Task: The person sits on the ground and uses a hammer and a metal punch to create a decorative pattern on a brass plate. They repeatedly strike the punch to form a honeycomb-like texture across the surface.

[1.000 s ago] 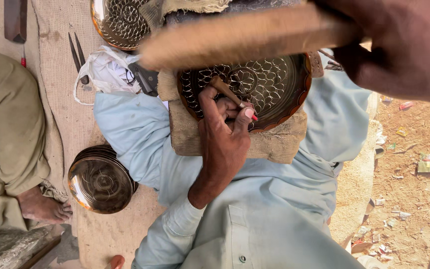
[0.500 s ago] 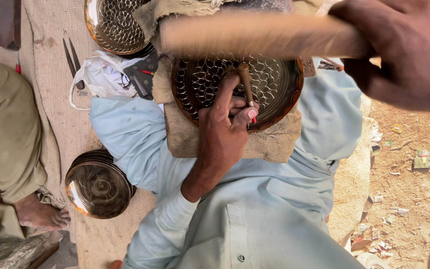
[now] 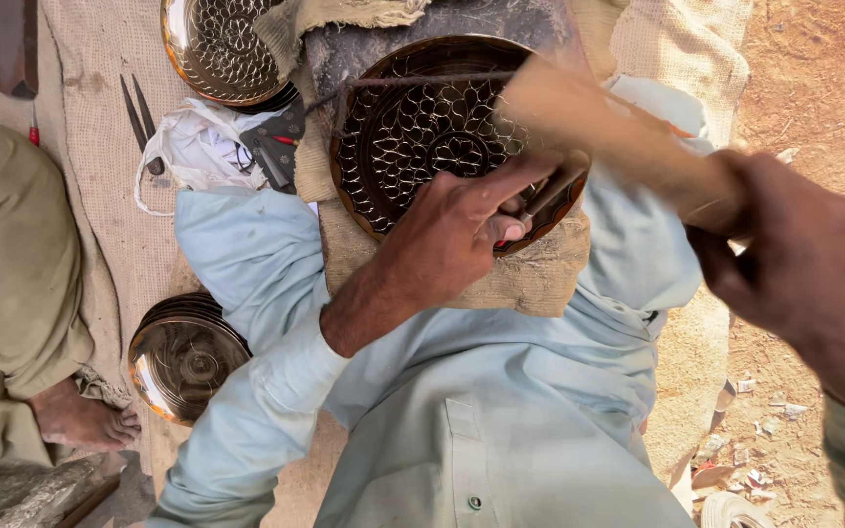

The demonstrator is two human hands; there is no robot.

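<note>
the left hand [image 3: 462, 230] rests on the near rim of a round brass plate [image 3: 413, 127] with pierced leaf patterns, its fingers pinched around a thin metal punch [image 3: 552, 189] that leans onto the plate's right edge. the plate lies on a folded burlap pad [image 3: 530, 279] over a dark block, set on the person's lap between pale blue sleeves and trouser legs. the right hand [image 3: 794, 259] is clenched around a wooden mallet [image 3: 608, 132], which is blurred and slants across the plate's upper right side, hiding part of the rim and the cloth behind it; the left hand covers the plate's lower right portion

around it: a second patterned brass plate [image 3: 212, 44] sits at the top left, partly tucked under sackcloth. just beside it lie a pair of dark shears [image 3: 141, 117] and a white plastic bag [image 3: 198, 147] with small tools spilling out, on a woven mat [image 3: 90, 59]. a stack of plain shiny brass plates [image 3: 183, 357] stands on the mat by the left knee. further left, another person's leg in olive cloth [image 3: 12, 274] and a bare foot [image 3: 80, 420] are near the stack. sandy ground with small scraps [image 3: 765, 430] shows on the right
</note>
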